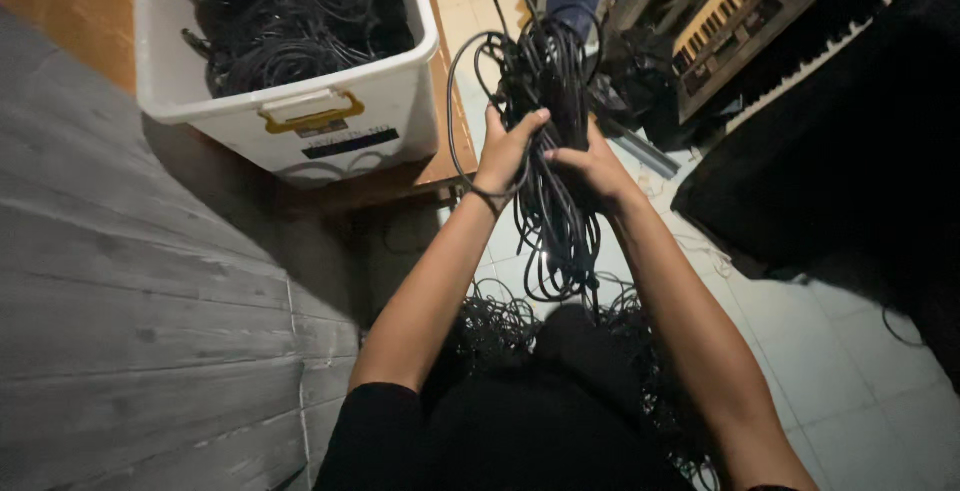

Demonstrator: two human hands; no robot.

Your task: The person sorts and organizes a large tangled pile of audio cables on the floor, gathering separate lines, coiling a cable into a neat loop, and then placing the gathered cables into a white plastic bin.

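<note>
Right now a bundle of black cables (545,81) is up in the air at mid-frame, held over the pale tiled floor (850,391). The left hand (505,151) has its grip wrapped tight around the bundle's left side, and the right hand (590,166) has its grip closed on the lower right side, thumbs facing each other. Loose loops stick out above the hands, and longer strands hang down below them toward a tangled heap of cable (500,326) on the floor near the person's lap. Judging by that, the bundle is gathered but not neatly coiled, and plenty of cable remains unsorted below. Far left, a white plastic bin (330,116) on a wooden tabletop (440,166) already holds many dark cables. Far right stand keyboards (735,16) and black cases.
</note>
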